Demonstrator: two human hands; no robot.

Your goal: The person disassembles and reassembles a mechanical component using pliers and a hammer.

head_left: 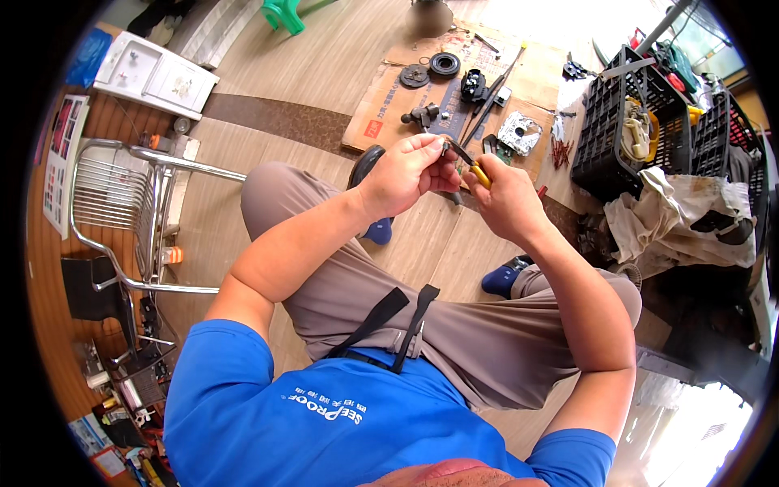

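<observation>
My left hand point(406, 172) is raised over the near edge of the cardboard, thumb and fingers pinched around a small dark part point(446, 147). My right hand point(510, 199) grips a hand tool with a yellow handle point(481, 175). The tool's dark, narrow end points up and left to the part at my left fingertips. Whether it is pliers or another tool I cannot tell, as my fingers cover much of it. Just beyond my hands, a silver metal plate with a round opening point(520, 132) and a dark fitting with a knob point(421, 115) lie on the cardboard.
Flattened cardboard point(369, 109) bears a black ring point(445, 64), a dark disc point(413, 76) and a black block-shaped part point(473, 85). Reddish wire pieces point(561, 152) lie to its right. Black crates point(600, 154) stand at right; a metal-framed chair point(114, 211) is at left.
</observation>
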